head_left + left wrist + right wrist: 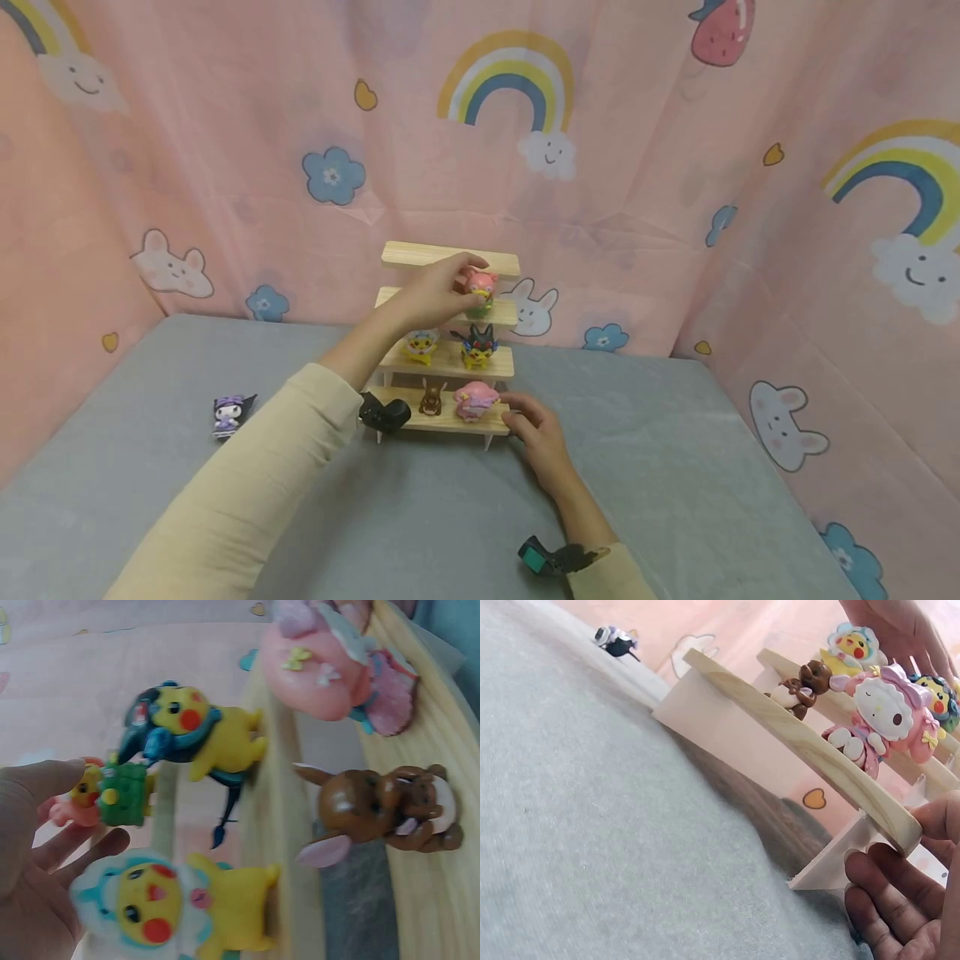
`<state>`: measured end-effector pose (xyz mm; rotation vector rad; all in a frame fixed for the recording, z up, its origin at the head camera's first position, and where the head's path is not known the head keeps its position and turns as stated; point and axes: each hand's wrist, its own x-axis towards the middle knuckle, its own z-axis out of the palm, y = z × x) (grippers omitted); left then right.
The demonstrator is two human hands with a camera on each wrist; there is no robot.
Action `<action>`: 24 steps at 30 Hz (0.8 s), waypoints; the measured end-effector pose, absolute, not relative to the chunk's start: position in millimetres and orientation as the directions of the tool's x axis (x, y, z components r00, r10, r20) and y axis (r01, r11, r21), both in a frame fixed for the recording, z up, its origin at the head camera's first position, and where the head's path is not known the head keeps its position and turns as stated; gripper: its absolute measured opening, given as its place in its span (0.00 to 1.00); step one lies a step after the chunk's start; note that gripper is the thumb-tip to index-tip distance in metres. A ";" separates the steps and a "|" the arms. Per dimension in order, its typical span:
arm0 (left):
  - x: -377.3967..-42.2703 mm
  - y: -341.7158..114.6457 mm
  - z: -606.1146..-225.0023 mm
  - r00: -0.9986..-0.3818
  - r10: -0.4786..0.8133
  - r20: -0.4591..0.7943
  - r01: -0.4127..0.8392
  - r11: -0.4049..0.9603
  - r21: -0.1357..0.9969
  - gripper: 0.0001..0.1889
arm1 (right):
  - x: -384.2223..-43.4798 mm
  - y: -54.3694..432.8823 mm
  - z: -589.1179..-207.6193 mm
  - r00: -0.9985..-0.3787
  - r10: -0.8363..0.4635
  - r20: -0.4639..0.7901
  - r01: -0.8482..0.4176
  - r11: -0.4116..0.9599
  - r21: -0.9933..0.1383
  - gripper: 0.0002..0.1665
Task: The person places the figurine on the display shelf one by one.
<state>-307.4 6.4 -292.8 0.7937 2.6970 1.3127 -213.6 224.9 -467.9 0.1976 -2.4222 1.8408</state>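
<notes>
My left hand (435, 292) holds a small figurine (481, 290) with a pink hood and green body, at the right side of the second shelf from the top. In the left wrist view its thumb lies over the figurine's head. My right hand (542, 437) grips the right end of the lowest tier of a wooden display stand (450, 423), thumb above and fingers curled below. Beside it on that tier sit a pink-hooded figurine (885, 712) and a brown long-eared figurine (431, 398). Two yellow figurines, one white-hooded (157, 900) and one dark-hooded (478, 346), stand one tier higher.
A black and purple figurine (228, 414) lies on the grey cloth (420, 517) at the left. Behind the stand hangs a pink printed curtain (630, 167). The top tier (420, 253) of the stand reaches above my left hand.
</notes>
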 end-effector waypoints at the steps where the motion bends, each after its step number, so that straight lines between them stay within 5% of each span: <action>1: -306.7 4.2 -291.9 -0.868 0.459 0.189 0.429 0.503 0.751 0.29 | -213.2 224.9 -467.9 -0.988 -0.046 0.149 -0.156 0.268 -0.951 0.16; 10: -294.4 -28.3 -270.4 -0.863 0.431 0.264 0.441 0.387 0.810 0.29 | -214.0 222.7 -466.2 -0.993 -0.028 0.113 -0.116 0.287 -0.951 0.17; 24: -248.7 -99.4 -259.3 -0.877 0.375 0.300 0.456 0.458 0.763 0.28 | -214.1 223.0 -466.9 -0.993 -0.034 0.111 -0.116 0.264 -0.957 0.17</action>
